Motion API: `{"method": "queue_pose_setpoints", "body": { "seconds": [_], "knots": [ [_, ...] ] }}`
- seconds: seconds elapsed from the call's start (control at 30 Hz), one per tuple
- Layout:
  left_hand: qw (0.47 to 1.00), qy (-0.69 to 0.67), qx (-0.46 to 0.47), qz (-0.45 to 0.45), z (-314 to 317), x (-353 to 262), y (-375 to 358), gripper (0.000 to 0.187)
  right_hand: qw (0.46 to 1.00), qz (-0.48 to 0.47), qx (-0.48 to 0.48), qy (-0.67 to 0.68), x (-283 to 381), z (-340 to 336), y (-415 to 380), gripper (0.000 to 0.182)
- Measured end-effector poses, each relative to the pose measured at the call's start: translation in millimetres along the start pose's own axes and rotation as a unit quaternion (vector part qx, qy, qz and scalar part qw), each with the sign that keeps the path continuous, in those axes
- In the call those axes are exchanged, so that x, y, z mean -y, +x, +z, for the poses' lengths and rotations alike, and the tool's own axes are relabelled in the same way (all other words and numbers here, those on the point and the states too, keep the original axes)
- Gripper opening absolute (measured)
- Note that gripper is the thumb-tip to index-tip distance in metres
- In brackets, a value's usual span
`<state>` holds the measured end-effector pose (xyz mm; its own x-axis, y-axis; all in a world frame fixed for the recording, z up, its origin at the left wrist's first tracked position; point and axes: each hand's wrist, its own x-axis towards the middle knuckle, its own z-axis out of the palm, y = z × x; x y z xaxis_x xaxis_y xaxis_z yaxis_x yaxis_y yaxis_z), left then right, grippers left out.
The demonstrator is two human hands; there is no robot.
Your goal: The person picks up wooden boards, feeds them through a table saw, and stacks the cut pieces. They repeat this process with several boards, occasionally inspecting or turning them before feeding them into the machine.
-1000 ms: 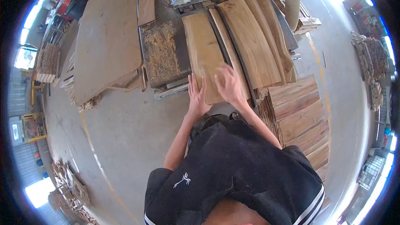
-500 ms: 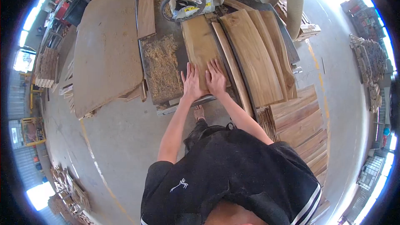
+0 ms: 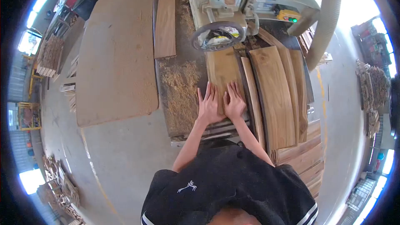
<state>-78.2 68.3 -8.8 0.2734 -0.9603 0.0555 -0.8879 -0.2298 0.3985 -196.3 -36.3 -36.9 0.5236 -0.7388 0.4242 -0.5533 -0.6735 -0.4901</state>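
Observation:
Both palms press down on a light wooden board [image 3: 225, 68] that lies on the machine table. My left hand [image 3: 209, 106] rests on the board's near left part, fingers stretched forward. On its near right part lies my right hand [image 3: 234, 101], fingers extended and lying flat. The board's far end passes under the machine head, below a dark handwheel [image 3: 219, 36], where it is hidden. Close by on the right, a narrow wooden strip [image 3: 253, 96] runs along a dark guide edge.
Several wider boards [image 3: 273, 96] are stacked to the right. Sawdust [image 3: 180, 96] covers the table on the left, with a short plank [image 3: 165, 27] beyond it. A large brown panel [image 3: 116, 58] stands further left. A ribbed hose [image 3: 329, 16] hangs at the upper right.
The board has slid further forward under the machine head, with both hands moving along on it. My body has leaned closer to the table, and the view has shifted.

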Motion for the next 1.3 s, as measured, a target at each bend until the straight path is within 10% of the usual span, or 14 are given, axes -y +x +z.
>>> {"method": "queue_pose_setpoints", "body": {
  "seconds": [0.33,0.5,0.7,0.97,1.03,1.1,1.17,1.3],
  "knots": [
    [0.968,-0.236,-0.052,0.067,-32.3,75.0,55.9,0.121,1.000,-0.024,0.000,0.008,-1.5,19.3,62.0,0.041],
    [0.948,-0.050,-0.303,-0.088,-58.6,180.8,111.6,0.125,0.999,-0.021,0.006,0.036,-1.3,29.5,85.8,0.041],
    [0.923,0.003,-0.151,-0.353,-110.9,213.2,173.5,0.126,0.999,0.007,0.038,0.030,2.3,25.8,84.1,0.042],
    [0.876,-0.204,-0.181,-0.397,-125.2,142.7,125.4,0.099,0.997,0.057,0.025,0.042,-14.9,42.5,90.9,0.036],
    [0.741,-0.569,-0.165,-0.316,-124.4,127.1,83.8,0.083,0.995,0.079,0.012,0.064,-5.6,57.7,117.0,0.031],
    [0.401,-0.879,-0.181,-0.184,-97.5,108.3,40.1,0.079,0.995,0.083,-0.001,0.059,-6.4,60.0,129.0,0.026],
    [0.334,-0.935,-0.123,-0.003,-109.1,65.7,-1.0,0.094,0.984,-0.078,-0.119,0.111,-33.0,88.9,139.2,0.020],
    [0.199,-0.972,-0.120,0.024,-89.9,21.9,-77.4,0.113,0.991,0.012,-0.025,0.131,5.3,36.1,114.7,0.016]
  ]
}}
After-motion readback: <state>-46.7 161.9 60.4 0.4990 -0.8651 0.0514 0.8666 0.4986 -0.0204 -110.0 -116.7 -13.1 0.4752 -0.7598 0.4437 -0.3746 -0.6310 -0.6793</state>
